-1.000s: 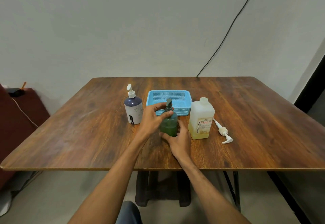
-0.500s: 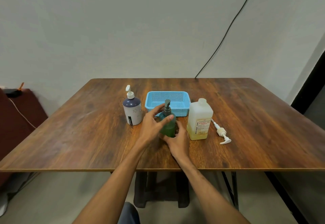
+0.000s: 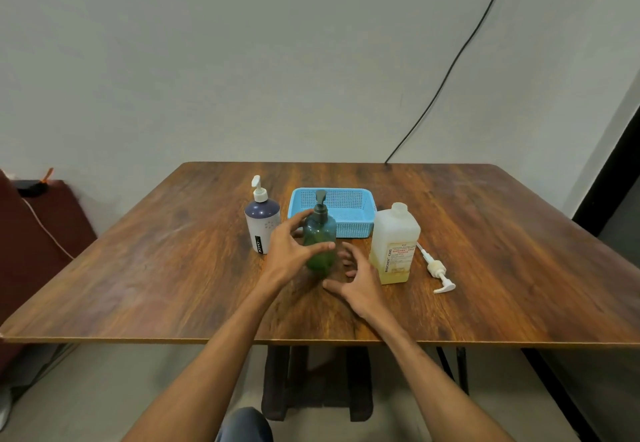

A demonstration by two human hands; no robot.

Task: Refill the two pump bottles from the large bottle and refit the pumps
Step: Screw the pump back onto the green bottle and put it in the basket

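Note:
A green pump bottle (image 3: 320,230) with a dark pump fitted stands upright at the table's middle. My left hand (image 3: 289,251) cups it from the left, thumb across its front and fingers reaching behind its shoulder. My right hand (image 3: 360,282) hovers just right of the bottle, fingers spread, holding nothing. A white and purple pump bottle (image 3: 262,225) with its white pump on stands to the left. The large translucent bottle (image 3: 394,247), holding a little yellow liquid, stands to the right without a pump. A loose white pump (image 3: 437,270) lies on the table beside it.
A blue perforated basket (image 3: 353,225) sits behind the green bottle. The wooden table (image 3: 173,268) stands against a pale wall with a black cable (image 3: 450,63) running down it. A dark red piece of furniture (image 3: 41,226) is at the left.
My right hand has let go of the green bottle and drawn back to the right with its fingers spread. My left hand has slid lower on the bottle.

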